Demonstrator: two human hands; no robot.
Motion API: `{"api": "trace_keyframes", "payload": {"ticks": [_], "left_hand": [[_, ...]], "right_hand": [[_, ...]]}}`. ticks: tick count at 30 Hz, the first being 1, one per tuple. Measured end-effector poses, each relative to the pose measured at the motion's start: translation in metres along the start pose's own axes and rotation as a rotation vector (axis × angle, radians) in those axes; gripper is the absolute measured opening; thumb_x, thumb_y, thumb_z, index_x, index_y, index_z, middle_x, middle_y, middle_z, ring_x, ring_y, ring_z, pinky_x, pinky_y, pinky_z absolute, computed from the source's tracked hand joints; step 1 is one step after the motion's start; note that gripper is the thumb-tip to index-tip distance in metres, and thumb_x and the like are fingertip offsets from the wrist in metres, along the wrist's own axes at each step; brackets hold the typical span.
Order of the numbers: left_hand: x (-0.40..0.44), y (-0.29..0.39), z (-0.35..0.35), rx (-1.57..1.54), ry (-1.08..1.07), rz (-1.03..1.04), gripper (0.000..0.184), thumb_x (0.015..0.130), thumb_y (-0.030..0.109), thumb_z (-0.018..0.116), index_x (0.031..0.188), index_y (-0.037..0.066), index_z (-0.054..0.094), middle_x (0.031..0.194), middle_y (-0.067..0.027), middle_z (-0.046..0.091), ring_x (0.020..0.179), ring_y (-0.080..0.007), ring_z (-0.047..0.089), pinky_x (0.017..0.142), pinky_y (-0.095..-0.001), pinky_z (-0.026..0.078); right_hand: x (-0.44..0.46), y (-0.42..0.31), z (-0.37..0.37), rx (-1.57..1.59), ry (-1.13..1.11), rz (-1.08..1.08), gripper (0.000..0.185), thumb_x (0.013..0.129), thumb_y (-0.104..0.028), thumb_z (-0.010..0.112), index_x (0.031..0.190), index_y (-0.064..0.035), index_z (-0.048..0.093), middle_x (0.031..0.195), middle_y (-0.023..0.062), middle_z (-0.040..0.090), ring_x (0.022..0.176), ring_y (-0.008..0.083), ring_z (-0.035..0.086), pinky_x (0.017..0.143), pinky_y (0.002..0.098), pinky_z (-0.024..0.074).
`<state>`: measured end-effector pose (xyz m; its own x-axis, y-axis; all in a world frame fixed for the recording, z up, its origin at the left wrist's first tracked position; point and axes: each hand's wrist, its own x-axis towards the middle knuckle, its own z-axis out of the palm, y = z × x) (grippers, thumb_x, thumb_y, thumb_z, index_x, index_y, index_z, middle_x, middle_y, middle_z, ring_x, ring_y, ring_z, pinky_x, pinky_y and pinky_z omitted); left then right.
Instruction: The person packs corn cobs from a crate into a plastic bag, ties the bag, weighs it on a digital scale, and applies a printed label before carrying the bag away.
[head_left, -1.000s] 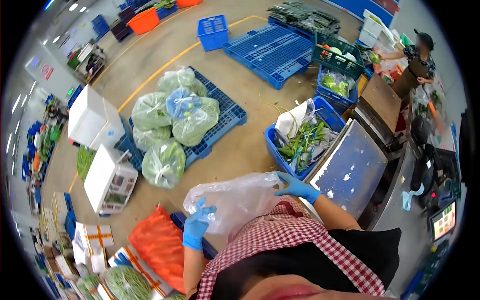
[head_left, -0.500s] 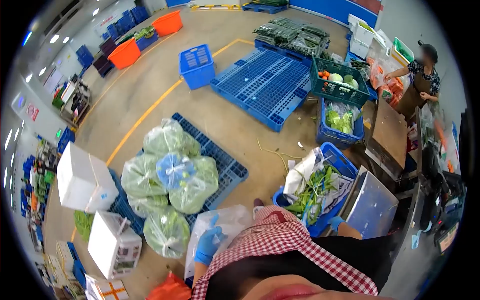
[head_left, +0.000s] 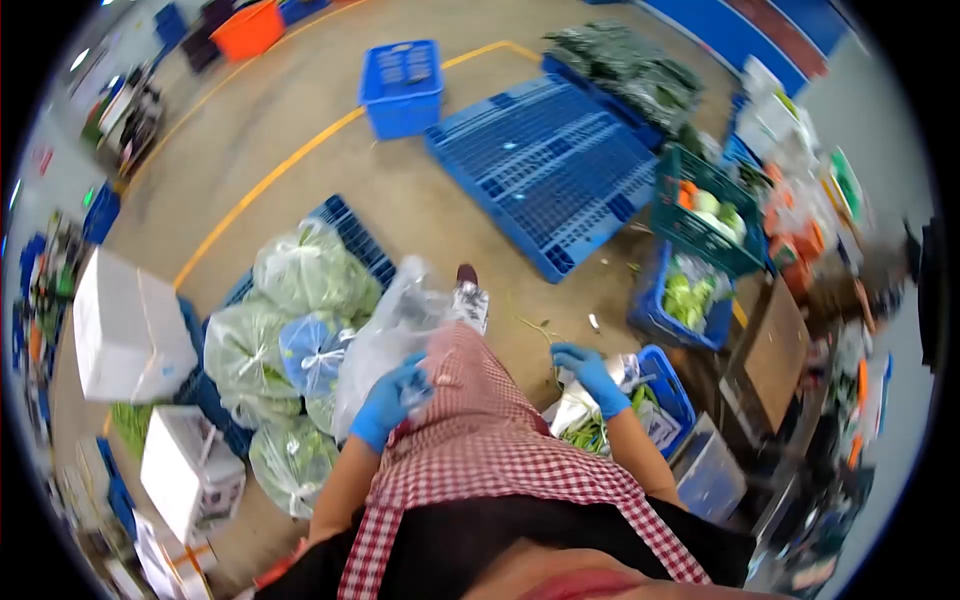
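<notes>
In a blue glove, my left hand (head_left: 393, 402) is closed on a clear plastic bag (head_left: 400, 315), which hangs loosely in front of the apron. Behind this bag are several full bags of green vegetables (head_left: 310, 268). One blue-tinted bag (head_left: 312, 352) lies on top of them. My right hand (head_left: 592, 380), also gloved in blue, is held out with its fingers stretched and nothing visible in them. It is above the near edge of a blue crate (head_left: 672, 393) with leafy greens (head_left: 590, 435) and white wrapping. The bag hides part of the vegetable pile.
A blue pallet (head_left: 545, 165) lies ahead, with a blue crate (head_left: 402, 88) to its left. White foam boxes (head_left: 135, 330) stand at left. A green crate of vegetables (head_left: 708, 212) sits on a blue crate (head_left: 680, 300) at right. A blurred person (head_left: 870, 265) stands beyond.
My right hand has come up from beside the metal-topped surface to above the crate of greens. The clear bag has been raised by my left hand. The view has turned and dropped.
</notes>
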<state>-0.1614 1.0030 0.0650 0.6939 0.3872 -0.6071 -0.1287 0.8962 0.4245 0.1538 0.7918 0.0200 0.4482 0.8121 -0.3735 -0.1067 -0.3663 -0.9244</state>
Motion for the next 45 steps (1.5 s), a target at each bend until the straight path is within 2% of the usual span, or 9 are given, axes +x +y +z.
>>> {"api": "trace_keyframes", "payload": {"ticks": [6, 11, 14, 20, 26, 31, 36, 43, 45], "left_hand": [[0.168, 0.123, -0.028, -0.078, -0.094, -0.114, 0.037, 0.087, 0.008, 0.048, 0.124, 0.005, 0.043, 0.086, -0.0045, 0.053, 0.076, -0.0157, 0.054, 0.085, -0.0373, 0.048], [0.26, 0.292, 0.0, 0.033, 0.031, 0.086, 0.036, 0.089, 0.011, 0.044, 0.124, 0.007, 0.046, 0.084, -0.0034, 0.053, 0.076, -0.0137, 0.053, 0.08, -0.033, 0.05], [0.269, 0.379, 0.003, -0.139, 0.055, 0.221, 0.037, 0.088, 0.011, 0.044, 0.125, 0.007, 0.045, 0.08, -0.0029, 0.054, 0.069, -0.0126, 0.052, 0.08, -0.0318, 0.047], [0.282, 0.486, -0.039, -0.371, 0.191, 0.481, 0.042, 0.083, 0.011, 0.051, 0.123, 0.006, 0.041, 0.076, -0.0023, 0.055, 0.06, -0.0133, 0.05, 0.08, -0.0336, 0.042], [0.339, 0.563, -0.066, -0.556, 0.321, 0.635, 0.037, 0.084, 0.01, 0.049, 0.121, 0.007, 0.045, 0.077, -0.0035, 0.057, 0.064, -0.0152, 0.053, 0.079, -0.0346, 0.043], [0.424, 0.664, -0.045, -0.574, 0.394, 0.572, 0.032, 0.084, 0.01, 0.051, 0.115, 0.006, 0.051, 0.079, -0.0042, 0.058, 0.069, -0.0159, 0.054, 0.077, -0.0355, 0.045], [0.492, 0.76, -0.071, -0.639, 0.382, 0.63, 0.03, 0.082, 0.01, 0.053, 0.111, 0.005, 0.053, 0.082, -0.0055, 0.057, 0.077, -0.0177, 0.055, 0.076, -0.0358, 0.047], [0.586, 0.839, -0.138, -0.675, 0.538, 0.478, 0.03, 0.079, 0.01, 0.057, 0.109, 0.004, 0.055, 0.085, -0.006, 0.058, 0.081, -0.0176, 0.054, 0.075, -0.0329, 0.047], [0.616, 0.866, -0.149, -0.328, 0.572, 0.525, 0.027, 0.079, 0.012, 0.058, 0.105, 0.003, 0.056, 0.086, -0.0067, 0.058, 0.081, -0.0189, 0.055, 0.074, -0.0314, 0.047]], "right_hand": [[0.174, -0.161, 0.012, 0.077, 0.074, -0.117, 0.028, 0.083, -0.01, 0.056, 0.109, 0.0023, 0.056, 0.1, 0.0075, 0.06, 0.093, 0.0143, 0.056, 0.083, 0.0265, 0.0439], [0.385, -0.089, -0.014, -0.32, 0.032, 0.231, 0.026, 0.081, -0.019, 0.058, 0.099, 0.0001, 0.061, 0.089, 0.0068, 0.063, 0.08, 0.0157, 0.058, 0.071, 0.0271, 0.0451], [0.422, -0.038, -0.033, -0.712, -0.176, 0.495, 0.023, 0.081, -0.017, 0.057, 0.095, -0.0003, 0.062, 0.086, 0.0081, 0.062, 0.078, 0.0166, 0.058, 0.071, 0.026, 0.0459], [0.493, -0.044, -0.016, -0.768, -0.313, 0.71, 0.023, 0.081, -0.019, 0.057, 0.094, -0.0009, 0.063, 0.085, 0.0079, 0.063, 0.076, 0.0168, 0.058, 0.069, 0.0276, 0.0462], [0.741, -0.133, 0.015, -0.912, -0.327, 0.492, 0.023, 0.081, -0.021, 0.057, 0.092, -0.0014, 0.063, 0.083, 0.0078, 0.063, 0.074, 0.017, 0.058, 0.068, 0.0293, 0.0466], [0.999, -0.295, 0.077, -0.887, -0.212, 0.114, 0.023, 0.081, -0.022, 0.056, 0.09, -0.0019, 0.063, 0.083, 0.0076, 0.064, 0.072, 0.0171, 0.058, 0.066, 0.0307, 0.0469], [1.144, -0.412, 0.169, -0.76, -0.247, -0.085, 0.024, 0.081, -0.024, 0.056, 0.089, -0.0023, 0.064, 0.082, 0.0075, 0.064, 0.07, 0.0173, 0.059, 0.065, 0.0321, 0.0472], [1.232, -0.401, 0.222, -0.636, -0.47, 0.136, 0.022, 0.082, -0.024, 0.055, 0.082, -0.0035, 0.062, 0.078, 0.0081, 0.062, 0.067, 0.016, 0.056, 0.061, 0.0297, 0.0457], [1.243, -0.389, 0.226, -0.694, -0.471, 0.218, 0.023, 0.082, -0.024, 0.053, 0.086, -0.003, 0.061, 0.082, 0.0096, 0.061, 0.071, 0.0176, 0.056, 0.063, 0.0308, 0.0456]]}}
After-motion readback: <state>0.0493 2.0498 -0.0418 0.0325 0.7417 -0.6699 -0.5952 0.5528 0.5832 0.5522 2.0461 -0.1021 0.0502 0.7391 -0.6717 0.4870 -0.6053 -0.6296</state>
